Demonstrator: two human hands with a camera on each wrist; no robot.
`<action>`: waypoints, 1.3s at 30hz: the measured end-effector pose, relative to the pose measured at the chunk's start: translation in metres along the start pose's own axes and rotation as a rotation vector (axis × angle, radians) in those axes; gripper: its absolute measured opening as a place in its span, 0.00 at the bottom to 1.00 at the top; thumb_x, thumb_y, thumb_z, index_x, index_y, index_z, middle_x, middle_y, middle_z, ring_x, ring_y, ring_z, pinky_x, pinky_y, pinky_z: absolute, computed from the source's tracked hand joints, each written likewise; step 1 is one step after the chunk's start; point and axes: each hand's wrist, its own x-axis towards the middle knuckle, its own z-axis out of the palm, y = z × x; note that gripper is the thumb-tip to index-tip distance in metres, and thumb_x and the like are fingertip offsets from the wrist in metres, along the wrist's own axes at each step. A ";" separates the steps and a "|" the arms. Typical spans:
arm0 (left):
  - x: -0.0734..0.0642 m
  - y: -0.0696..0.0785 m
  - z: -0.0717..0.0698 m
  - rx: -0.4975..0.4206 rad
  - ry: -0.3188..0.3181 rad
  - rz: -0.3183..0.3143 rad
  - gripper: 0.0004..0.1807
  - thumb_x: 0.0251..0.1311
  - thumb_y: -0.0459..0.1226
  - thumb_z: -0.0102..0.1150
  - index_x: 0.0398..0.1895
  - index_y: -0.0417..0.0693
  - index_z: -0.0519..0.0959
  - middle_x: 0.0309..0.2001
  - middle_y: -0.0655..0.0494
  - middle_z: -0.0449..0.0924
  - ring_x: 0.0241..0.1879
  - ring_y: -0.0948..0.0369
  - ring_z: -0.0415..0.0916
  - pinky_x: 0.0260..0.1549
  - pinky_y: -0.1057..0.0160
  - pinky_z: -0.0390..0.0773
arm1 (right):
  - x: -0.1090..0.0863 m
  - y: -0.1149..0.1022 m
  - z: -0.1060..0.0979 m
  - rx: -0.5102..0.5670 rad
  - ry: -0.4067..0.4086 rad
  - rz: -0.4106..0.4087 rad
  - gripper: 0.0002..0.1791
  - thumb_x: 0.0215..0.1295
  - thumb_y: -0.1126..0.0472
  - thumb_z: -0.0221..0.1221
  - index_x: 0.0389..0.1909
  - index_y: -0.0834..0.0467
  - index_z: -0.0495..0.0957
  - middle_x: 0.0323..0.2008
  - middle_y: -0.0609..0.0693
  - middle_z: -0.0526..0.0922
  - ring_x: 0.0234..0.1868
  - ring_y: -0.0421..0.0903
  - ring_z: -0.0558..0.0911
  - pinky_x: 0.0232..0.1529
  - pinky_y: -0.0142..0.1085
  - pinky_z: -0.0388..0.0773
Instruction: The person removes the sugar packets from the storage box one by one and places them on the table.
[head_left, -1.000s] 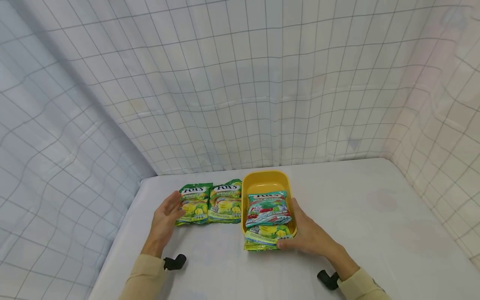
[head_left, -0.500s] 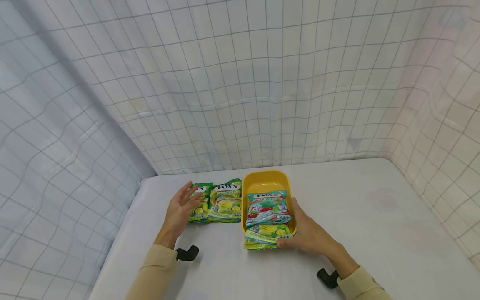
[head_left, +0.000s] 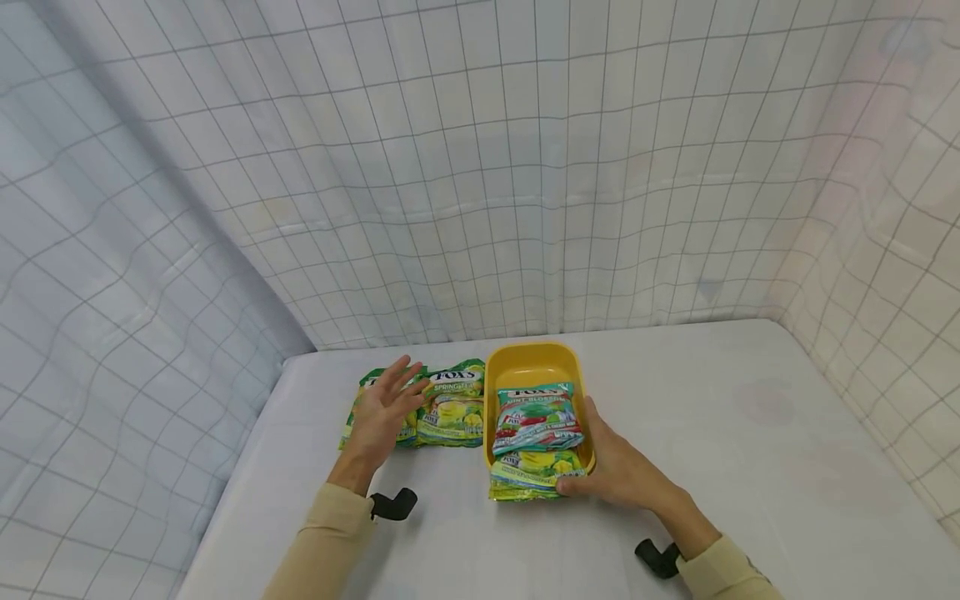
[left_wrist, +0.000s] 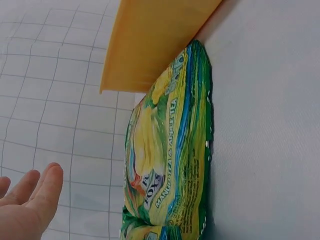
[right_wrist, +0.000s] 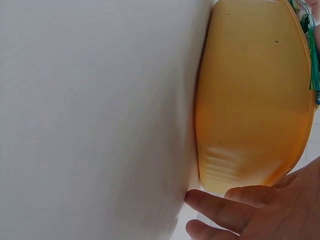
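My left hand [head_left: 378,417] is over the left green-and-yellow FOX'S candy bag [head_left: 358,408], fingers spread, holding nothing; contact cannot be told. A second Spring Tea candy bag [head_left: 452,408] lies right of it, against a yellow plastic tub [head_left: 530,354]. Inside the tub is a teal Mint Blossom candy bag [head_left: 536,415]. In front of that one, a green-and-yellow bag [head_left: 528,475] overhangs the tub's near rim. My right hand [head_left: 618,471] holds the tub's near right corner: fingers against the side, thumb on the overhanging bag. The right wrist view shows these fingers [right_wrist: 220,207] by the tub wall.
A white-covered table [head_left: 712,417] bears everything. Grid-patterned white cloth [head_left: 517,183] hangs at the back and both sides. Black angled pieces, such as the left one [head_left: 395,505], sit at both wrists.
My left hand has moved right, from the left bag's outer edge to over the bag, with its fingers spread. The left bag now lies slightly askew. Right hand and tub stay put.
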 end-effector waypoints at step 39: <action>0.003 -0.007 0.067 -0.105 -0.146 -0.141 0.38 0.73 0.27 0.50 0.81 0.41 0.47 0.77 0.32 0.50 0.73 0.34 0.56 0.71 0.44 0.59 | -0.002 -0.002 -0.004 -0.067 -0.002 -0.108 0.51 0.79 0.45 0.51 0.79 0.70 0.31 0.79 0.68 0.41 0.77 0.63 0.52 0.72 0.59 0.55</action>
